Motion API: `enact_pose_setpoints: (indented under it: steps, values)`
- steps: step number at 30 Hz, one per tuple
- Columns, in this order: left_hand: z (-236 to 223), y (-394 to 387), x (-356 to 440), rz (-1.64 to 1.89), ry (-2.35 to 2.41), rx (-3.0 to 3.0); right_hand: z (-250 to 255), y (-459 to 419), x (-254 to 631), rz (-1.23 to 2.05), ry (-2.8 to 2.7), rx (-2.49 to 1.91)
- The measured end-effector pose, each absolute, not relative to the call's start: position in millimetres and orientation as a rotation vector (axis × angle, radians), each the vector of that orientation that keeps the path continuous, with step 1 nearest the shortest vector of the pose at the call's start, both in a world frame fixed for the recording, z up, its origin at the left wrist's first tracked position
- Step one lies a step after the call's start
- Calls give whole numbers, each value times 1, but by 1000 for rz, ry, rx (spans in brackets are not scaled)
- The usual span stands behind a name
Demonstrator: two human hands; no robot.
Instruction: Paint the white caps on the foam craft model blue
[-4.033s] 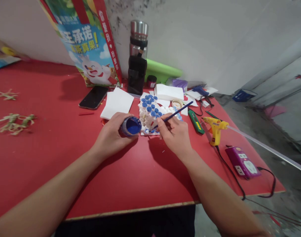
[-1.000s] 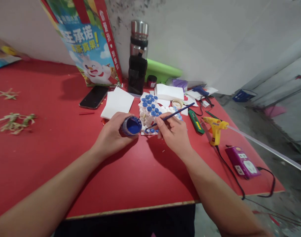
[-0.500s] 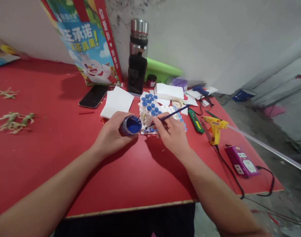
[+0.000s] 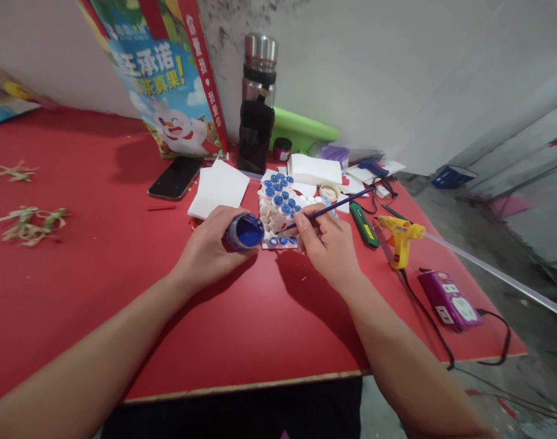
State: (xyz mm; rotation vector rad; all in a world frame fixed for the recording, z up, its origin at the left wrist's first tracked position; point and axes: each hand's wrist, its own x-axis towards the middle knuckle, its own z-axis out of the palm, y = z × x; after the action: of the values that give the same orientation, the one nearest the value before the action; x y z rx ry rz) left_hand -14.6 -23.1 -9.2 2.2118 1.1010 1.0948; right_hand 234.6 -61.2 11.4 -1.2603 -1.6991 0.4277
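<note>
My left hand (image 4: 213,244) is wrapped round a small jar of blue paint (image 4: 248,232), tilted so its open mouth shows. A thin dark-blue paintbrush (image 4: 334,208) is pinched in my right hand (image 4: 328,245), its tip pointing down and left. Under the tip lies a white craft piece (image 4: 270,213) with many small round knobs, several painted blue and others white. Whether the bristles touch a knob I cannot tell. Part of the piece is hidden behind my right hand.
A yellow glue gun (image 4: 401,239), a green utility knife (image 4: 364,225) and a purple power box (image 4: 450,300) with cords lie on the right. Left are a phone (image 4: 175,178), white paper (image 4: 219,190) and straw-like figures (image 4: 31,225). A steel bottle (image 4: 260,61) stands behind, beside a printed bag (image 4: 175,91).
My right hand has moved slightly to the right, and the brush tip has lifted away from the front row of knobs. The left hand holds the jar much as before.
</note>
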Motion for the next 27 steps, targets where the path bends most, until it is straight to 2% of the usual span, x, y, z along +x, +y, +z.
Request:
enact_pose_setpoints:
  steps: [27]
  values:
    - [-6, -25, -14, 1053, 1140, 2162, 12, -59, 232, 566, -1597, -1241]
